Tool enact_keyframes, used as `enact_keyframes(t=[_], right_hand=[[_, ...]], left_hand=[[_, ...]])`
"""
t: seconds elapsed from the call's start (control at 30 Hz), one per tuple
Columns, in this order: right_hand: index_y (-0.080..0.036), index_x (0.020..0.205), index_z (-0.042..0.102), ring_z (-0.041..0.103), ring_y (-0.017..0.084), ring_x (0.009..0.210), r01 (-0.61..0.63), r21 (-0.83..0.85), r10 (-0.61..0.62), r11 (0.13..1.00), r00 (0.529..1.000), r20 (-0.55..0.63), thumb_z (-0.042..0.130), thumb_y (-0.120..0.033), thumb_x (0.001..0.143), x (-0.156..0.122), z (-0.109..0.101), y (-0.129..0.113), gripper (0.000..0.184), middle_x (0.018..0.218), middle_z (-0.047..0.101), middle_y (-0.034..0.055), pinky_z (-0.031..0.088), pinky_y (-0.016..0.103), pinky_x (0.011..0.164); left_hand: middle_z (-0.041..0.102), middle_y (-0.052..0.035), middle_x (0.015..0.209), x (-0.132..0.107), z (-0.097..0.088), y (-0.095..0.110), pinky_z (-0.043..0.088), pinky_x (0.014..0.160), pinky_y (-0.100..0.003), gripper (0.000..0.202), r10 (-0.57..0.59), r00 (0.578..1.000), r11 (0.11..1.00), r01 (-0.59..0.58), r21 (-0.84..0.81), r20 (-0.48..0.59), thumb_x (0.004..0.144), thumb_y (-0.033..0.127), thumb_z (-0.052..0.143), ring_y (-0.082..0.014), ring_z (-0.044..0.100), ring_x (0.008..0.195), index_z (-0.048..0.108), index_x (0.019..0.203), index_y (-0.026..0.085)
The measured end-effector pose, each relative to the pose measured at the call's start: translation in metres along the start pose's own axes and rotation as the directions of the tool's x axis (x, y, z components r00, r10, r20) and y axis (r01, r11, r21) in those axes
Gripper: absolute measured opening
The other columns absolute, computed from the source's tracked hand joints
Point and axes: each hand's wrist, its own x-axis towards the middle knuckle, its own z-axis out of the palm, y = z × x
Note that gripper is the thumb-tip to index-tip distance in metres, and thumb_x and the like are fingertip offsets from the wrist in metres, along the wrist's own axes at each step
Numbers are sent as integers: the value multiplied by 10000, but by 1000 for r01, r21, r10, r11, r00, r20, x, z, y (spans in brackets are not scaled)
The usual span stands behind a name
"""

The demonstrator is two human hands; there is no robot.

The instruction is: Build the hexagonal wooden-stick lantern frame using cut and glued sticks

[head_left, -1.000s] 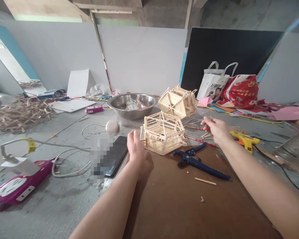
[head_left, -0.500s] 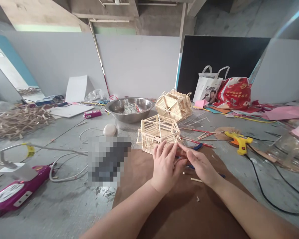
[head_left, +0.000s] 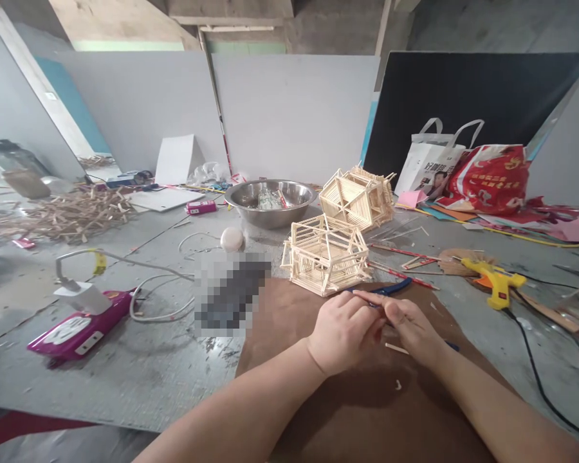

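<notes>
My left hand (head_left: 341,329) and my right hand (head_left: 412,325) meet over a brown board (head_left: 318,399), fingers curled and pinched together on a thin wooden stick (head_left: 367,297). Just beyond them stands a hexagonal frame of wooden sticks (head_left: 325,255). A second stick model (head_left: 357,196) lies tilted behind it. Blue-handled cutters (head_left: 390,288) lie partly hidden under my right hand. A loose stick (head_left: 396,348) rests on the board by my right wrist.
A steel bowl (head_left: 269,202) sits behind the models. A yellow glue gun (head_left: 495,281) with a black cord lies to the right. A magenta device (head_left: 80,326) with white cables lies left, near a pile of sticks (head_left: 72,212). Bags (head_left: 468,170) and coloured paper fill the back right.
My right hand came back from the far right and joined my left hand, which left the hexagonal frame. Both hands now pinch a stick nearer to me.
</notes>
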Motion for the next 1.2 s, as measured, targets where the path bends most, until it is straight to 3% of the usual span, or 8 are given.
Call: enact_keyframes(t=[0.2,0.33,0.4,0.53,0.63,0.8,0.97,1.2], right_hand=[[-161,663,612,346,77,328,-176,141,212,974,928,-306,427,-553,741,13,-10,10,440,363,434,-30,271,209,352],[-184,600,536,321,60,336,-166,118,201,979,868,-454,522,-493,709,18,-15,18,328,356,365,-68,250,194,361],[-184,637,540,342,65,356,-184,65,194,981,880,-433,510,-487,718,18,-15,19,315,386,386,-65,264,195,372],[-181,646,552,394,90,404,-215,-111,160,970,915,-371,481,-478,733,17,-11,18,318,438,444,-42,313,213,411],[-185,654,563,422,103,432,-216,-217,135,952,932,-336,454,-463,750,16,-11,18,314,462,474,-30,338,221,444],[-191,646,571,434,110,441,-206,-272,116,940,943,-313,445,-449,753,17,-12,22,307,460,495,-21,349,222,449],[-179,672,580,418,101,434,-209,-264,129,942,948,-292,454,-445,749,18,-11,27,304,467,495,-24,341,218,445],[-182,647,553,393,91,422,-217,-262,147,940,953,-264,438,-449,762,17,-9,26,312,480,488,-27,319,211,432]], left_hand=[[551,-43,601,-3,-2,13,338,506,-241,283,163,983,986,-166,32,89,817,251,336,-120,449,540,513,612,171],[405,12,486,-2,1,10,290,476,-216,340,-190,981,952,196,-237,50,816,282,365,-88,361,470,367,493,175],[337,36,472,1,5,4,277,456,-201,349,-516,856,738,466,-488,37,816,318,371,-73,321,445,332,499,176],[343,71,490,7,11,-10,245,387,-170,165,-906,393,86,536,-840,158,753,296,437,-43,298,373,385,643,184],[397,81,534,9,12,-16,226,341,-164,169,-937,266,-66,500,-863,226,712,240,439,-42,311,329,395,872,206],[417,81,550,9,10,-16,225,316,-161,421,-934,222,-134,511,-849,281,673,196,457,-31,310,302,367,1084,192],[438,75,585,12,9,-15,243,338,-158,669,-935,274,-59,509,-859,226,652,125,449,-24,316,326,210,1273,186],[443,70,599,11,9,-18,273,358,-160,671,-930,296,-41,509,-860,219,651,124,452,-31,328,353,218,1278,169]])
